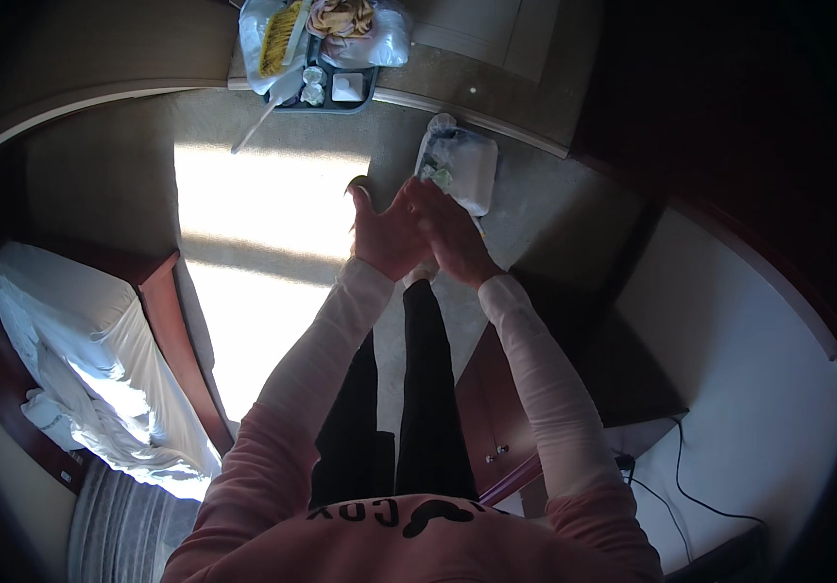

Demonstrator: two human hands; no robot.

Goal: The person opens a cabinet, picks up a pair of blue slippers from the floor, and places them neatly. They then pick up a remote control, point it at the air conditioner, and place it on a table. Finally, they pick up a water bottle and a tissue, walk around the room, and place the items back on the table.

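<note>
My left hand (394,232) is raised in front of me, palm showing, with its thumb apart and nothing in it. Against its fingertips rest the fingers of my right hand (455,235), which also holds nothing that I can see. Beyond the hands, on the floor, lies a whitish plastic dustpan or tray (475,169) with crumpled plastic and some green bits at its side. Farther off, a dark tray (349,111) holds a white box (347,87), crumpled wrapped items (313,84) and a yellow-bristled brush (280,40) on a plastic bag. A brownish cloth (341,16) tops another bag.
To the left stands a red-brown wooden bed frame (178,350) with rumpled white bedding (108,357). A dark red cabinet (487,408) with knobs is at the right, near black cables (710,514). Bright sunlight falls on the carpeted floor (265,200). Striped curtains (116,525) hang lower left.
</note>
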